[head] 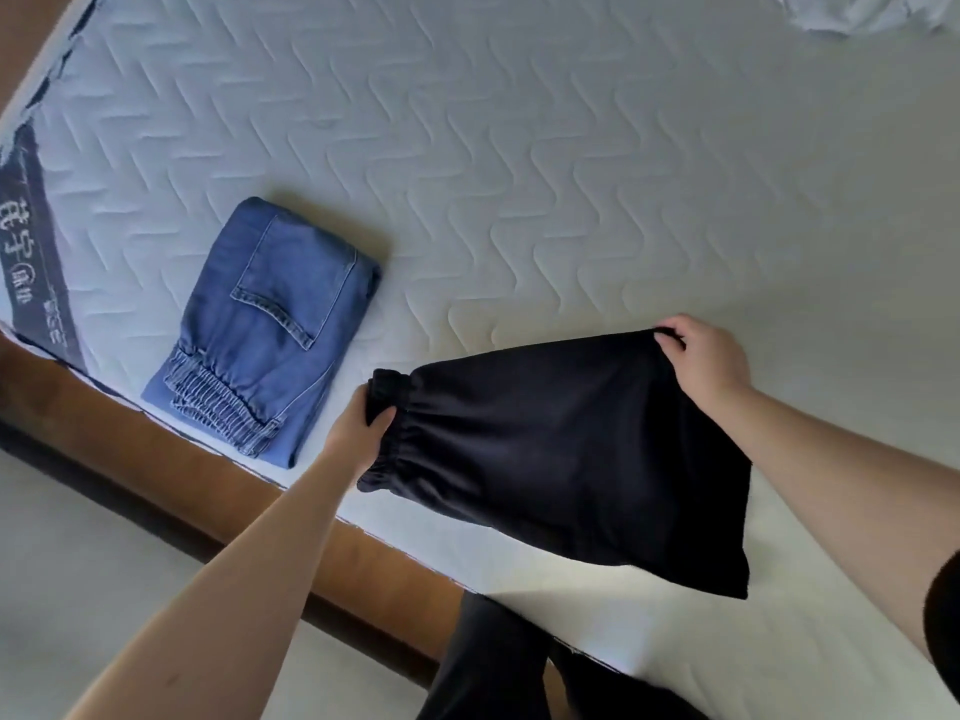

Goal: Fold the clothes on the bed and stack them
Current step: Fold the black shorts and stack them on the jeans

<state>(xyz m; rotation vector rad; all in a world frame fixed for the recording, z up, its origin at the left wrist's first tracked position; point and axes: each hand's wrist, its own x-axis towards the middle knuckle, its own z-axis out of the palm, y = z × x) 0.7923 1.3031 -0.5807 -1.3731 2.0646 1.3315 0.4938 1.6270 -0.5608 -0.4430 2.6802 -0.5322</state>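
Black shorts (566, 459): held stretched just above the near edge of the mattress (571, 174), long axis running left to right, elastic waistband at the left end. Left hand (363, 433): fingers curled round the gathered waistband. Right hand (706, 361): pinching the far right corner of the hem end. Folded blue jeans (265, 335): flat on the mattress, just beyond and to the left of the left hand, the nearer hand; likely stacking spot. White crumpled cloth (857, 13): far right corner, well apart.
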